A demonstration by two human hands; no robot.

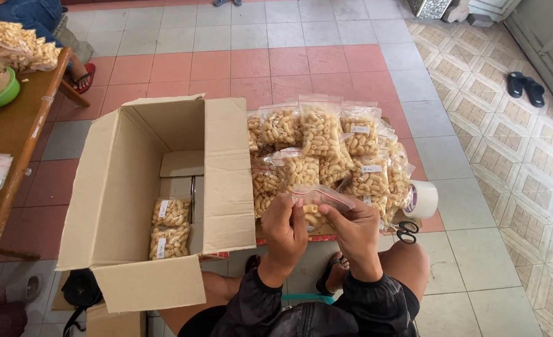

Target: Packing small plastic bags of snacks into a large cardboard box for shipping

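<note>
My left hand (284,229) and my right hand (354,231) both grip one clear zip bag of curled yellow snacks (319,198) by its top edge, just above my knees. Most of the bag is hidden behind my fingers. Right behind it lies a pile of several filled snack bags (329,148) with small white labels. To my left stands an open cardboard box (140,193) with two filled bags (169,226) lying flat on its bottom.
A roll of white tape (422,199) and black-handled scissors (405,233) lie right of the pile. A wooden table (14,134) at left carries a green bowl (0,93) and a bag of snacks (19,45). Another person's foot in a red sandal (81,75) is beyond it. Black slippers (525,86) sit far right.
</note>
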